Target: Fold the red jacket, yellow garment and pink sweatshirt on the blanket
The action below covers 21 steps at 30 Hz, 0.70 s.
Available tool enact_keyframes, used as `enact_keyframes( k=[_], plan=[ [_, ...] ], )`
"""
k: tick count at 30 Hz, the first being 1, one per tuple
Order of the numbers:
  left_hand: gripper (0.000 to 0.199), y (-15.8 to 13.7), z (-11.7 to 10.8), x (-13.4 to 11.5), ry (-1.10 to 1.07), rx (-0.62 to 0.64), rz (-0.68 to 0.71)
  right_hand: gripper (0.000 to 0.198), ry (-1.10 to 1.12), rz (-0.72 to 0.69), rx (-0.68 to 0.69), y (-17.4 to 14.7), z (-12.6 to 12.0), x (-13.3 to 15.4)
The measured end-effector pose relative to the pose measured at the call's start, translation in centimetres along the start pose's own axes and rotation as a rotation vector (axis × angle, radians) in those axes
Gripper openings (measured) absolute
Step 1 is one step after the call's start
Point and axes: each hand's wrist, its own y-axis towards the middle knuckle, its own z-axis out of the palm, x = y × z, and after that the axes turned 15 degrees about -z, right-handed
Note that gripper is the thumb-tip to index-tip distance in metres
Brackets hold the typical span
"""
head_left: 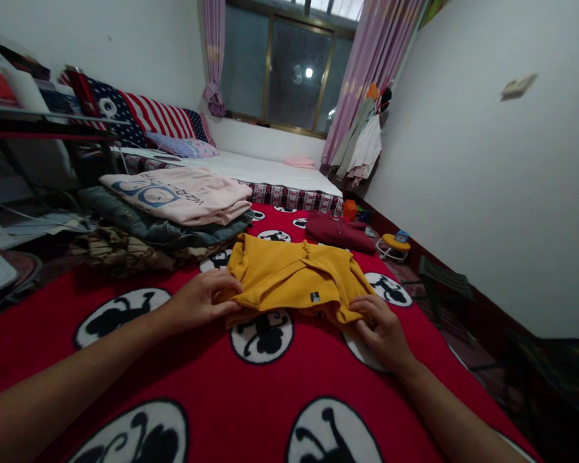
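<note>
A mustard-yellow garment, partly folded, lies in front of me on a red blanket printed with white circles and black figures. It has a ruffled trim near its top and a small dark tag by its near edge. My left hand pinches its near left corner between thumb and fingers. At the near right corner, my right hand grips the cloth the same way. The near edge between the two hands is slightly raised and wavy. What kind of garment it is, I cannot tell for sure.
To the left is a stack of folded clothes, with a pink printed top uppermost. A folded maroon garment lies beyond the yellow one. A yellow stool and a dark folding stool stand along the right wall. A cluttered desk is at left.
</note>
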Motion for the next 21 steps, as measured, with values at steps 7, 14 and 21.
enact_keyframes(
  k=[7,14,21],
  plan=[
    [0.024,-1.5,1.2,0.6,0.018,-0.101,-0.034,0.01,-0.085,0.12,-0.302,0.0,-0.5,0.2],
    [0.028,-1.7,2.7,-0.3,0.139,-0.24,-0.027,0.06,-0.315,0.314,-0.056,-1.0,0.5,-1.1],
    [0.039,1.3,4.4,-0.1,0.153,-0.185,-0.108,0.044,-0.292,0.403,0.175,1.1,1.1,-0.3]
  ],
)
